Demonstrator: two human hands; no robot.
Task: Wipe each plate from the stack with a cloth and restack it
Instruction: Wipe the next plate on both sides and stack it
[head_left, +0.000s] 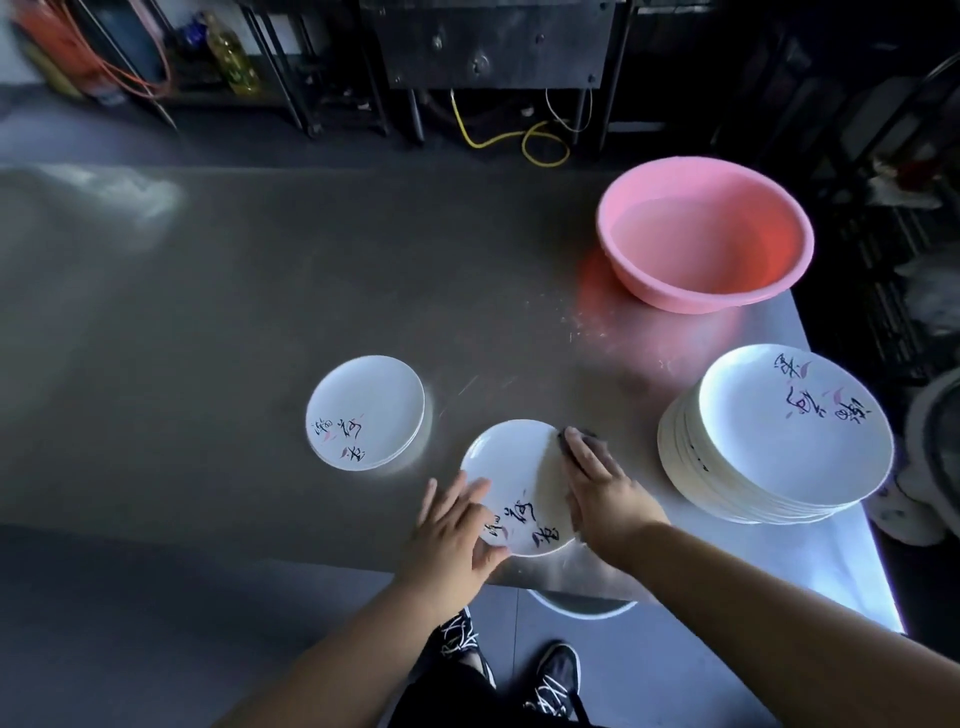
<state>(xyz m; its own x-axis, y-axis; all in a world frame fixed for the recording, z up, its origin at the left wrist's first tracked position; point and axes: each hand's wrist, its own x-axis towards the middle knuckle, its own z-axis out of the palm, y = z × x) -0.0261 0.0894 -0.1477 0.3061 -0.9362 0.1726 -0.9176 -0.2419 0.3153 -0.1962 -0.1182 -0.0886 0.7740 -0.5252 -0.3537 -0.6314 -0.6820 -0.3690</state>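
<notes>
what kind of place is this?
Probably a restaurant back kitchen: a steel table, a tall stack of plates with matching lettering, a pink basin, and an oil bottle on the floor behind.

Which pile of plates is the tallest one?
The stack on the right, near the pink basin, is tallest. The pile on the left is low, and the plate being wiped lies alone.
</notes>
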